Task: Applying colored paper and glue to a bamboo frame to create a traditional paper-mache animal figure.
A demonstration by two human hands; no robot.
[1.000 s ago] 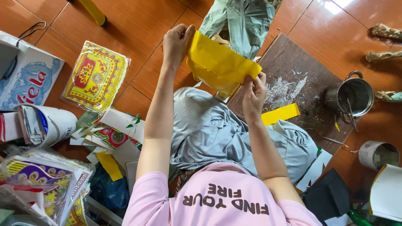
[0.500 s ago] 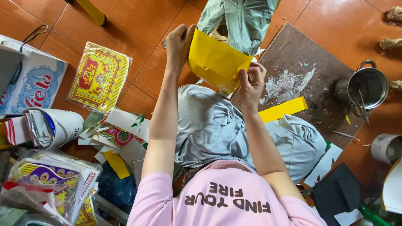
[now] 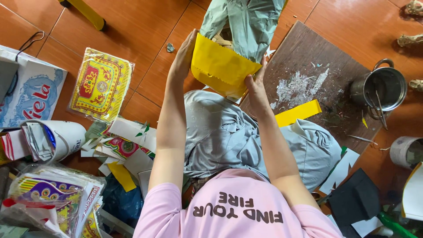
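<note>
I hold a yellow paper sheet (image 3: 220, 66) up in front of me between both hands. My left hand (image 3: 183, 55) lies flat against its left edge with the fingers stretched upward. My right hand (image 3: 256, 83) pinches its lower right corner. The sheet is bent into a shallow curve and has a slightly ragged lower edge. Beneath my arms are my knees in grey trousers (image 3: 229, 132). Behind the sheet hangs pale green cloth (image 3: 246, 22), partly hidden by it.
A dark wooden board (image 3: 317, 61) with white scraps lies at the right, with a yellow paper strip (image 3: 297, 113) on its near edge. A metal pot (image 3: 381, 90) stands beyond it. At the left are a red-and-yellow printed packet (image 3: 101, 83), a white cup (image 3: 57, 139) and paper offcuts (image 3: 128, 141).
My left hand slid from the sheet's top corner down its left edge. The sheet has turned and now shows its wide face, and my right hand stays on the lower right corner.
</note>
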